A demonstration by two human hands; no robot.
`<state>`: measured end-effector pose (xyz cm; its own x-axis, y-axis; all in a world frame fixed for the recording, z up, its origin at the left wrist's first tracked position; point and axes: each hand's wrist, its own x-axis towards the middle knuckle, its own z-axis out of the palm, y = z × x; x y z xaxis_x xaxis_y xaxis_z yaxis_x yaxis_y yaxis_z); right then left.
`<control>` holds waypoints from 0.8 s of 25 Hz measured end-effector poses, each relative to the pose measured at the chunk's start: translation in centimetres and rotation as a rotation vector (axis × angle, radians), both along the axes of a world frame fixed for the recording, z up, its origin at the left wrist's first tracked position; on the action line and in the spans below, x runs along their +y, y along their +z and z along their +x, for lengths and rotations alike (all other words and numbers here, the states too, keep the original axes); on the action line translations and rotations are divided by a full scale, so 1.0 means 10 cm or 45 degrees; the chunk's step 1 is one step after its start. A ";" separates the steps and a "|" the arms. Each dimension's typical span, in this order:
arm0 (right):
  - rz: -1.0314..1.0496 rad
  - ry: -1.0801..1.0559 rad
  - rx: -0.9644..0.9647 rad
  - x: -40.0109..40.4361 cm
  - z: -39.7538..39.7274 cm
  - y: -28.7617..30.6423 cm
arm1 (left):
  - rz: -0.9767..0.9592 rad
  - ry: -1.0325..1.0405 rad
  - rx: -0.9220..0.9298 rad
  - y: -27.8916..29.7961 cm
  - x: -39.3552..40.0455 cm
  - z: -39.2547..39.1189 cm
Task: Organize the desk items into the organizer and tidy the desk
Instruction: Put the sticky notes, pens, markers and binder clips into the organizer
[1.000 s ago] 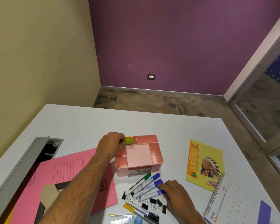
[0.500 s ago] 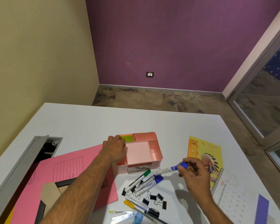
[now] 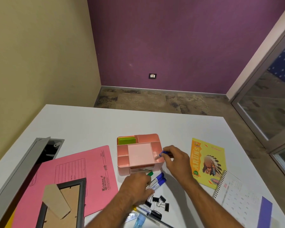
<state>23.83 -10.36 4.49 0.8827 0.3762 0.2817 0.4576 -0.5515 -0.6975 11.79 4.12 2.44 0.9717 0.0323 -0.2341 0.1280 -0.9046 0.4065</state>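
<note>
White tabletop (image 3: pixel 105 122) fills the lower half of the view, and its far half is bare up to the far edge. At its left edge a grey cable hatch (image 3: pixel 23 163) stands open. A pink file folder (image 3: pixel 69 175) lies at the near left, printed "Krishna" along its right margin; a picture frame (image 3: pixel 62 204) is laid face down on it, its stand showing. A spiral desk calendar (image 3: pixel 237 198) is seen at the near right, marked 2026, its other print too blurred to read. Just beyond it lies a yellow notebook (image 3: pixel 206 160), lettered "NEW" in a corner badge, "ARUNS" down its spine side and "65" in a green disc.

The pink organizer (image 3: pixel 138 163) sits at the centre, well apart from every edge. Green sticky notes (image 3: pixel 127 140) stand in its far-left compartment and a pale pink note pad (image 3: pixel 140 153) fills the middle.

The right hands (image 3: pixel 174 158) is held at the organizer's right wall, fingers curled round a blue-capped marker (image 3: pixel 163 153) whose cap points over the right-hand compartment. The left hands (image 3: pixel 135 186) lies just in front of the organizer, fingers curled over a green-capped marker (image 3: pixel 149 174) among the loose markers; a firm grip cannot be told. Two blue-capped markers (image 3: pixel 158 180) lie touching beside it. Black binder clips (image 3: pixel 160 203) are clustered nearer, with pens (image 3: pixel 148 211) at the near edge.
</note>
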 end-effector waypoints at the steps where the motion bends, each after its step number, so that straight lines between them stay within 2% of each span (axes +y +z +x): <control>1: -0.036 0.010 -0.008 0.00 -0.01 -0.05 | 0.032 0.011 0.057 -0.07 -0.05 -0.05; 7: -0.103 0.010 -0.001 -0.06 -0.06 -0.21 | 0.187 0.049 0.140 -0.39 -0.16 -0.20; 9: -0.069 -0.037 0.059 -0.10 -0.09 -0.20 | 0.156 0.081 0.155 -0.41 -0.17 -0.21; 12: 0.124 -0.230 0.178 -0.21 -0.18 -0.20 | 0.041 0.141 0.124 -0.39 -0.17 -0.22; 16: 0.173 -0.477 0.418 -0.44 -0.36 -0.39 | -0.070 0.144 0.007 -0.38 -0.16 -0.28; 20: 0.410 -0.447 0.814 -0.45 -0.53 -0.43 | -0.122 0.111 -0.115 -0.38 -0.19 -0.28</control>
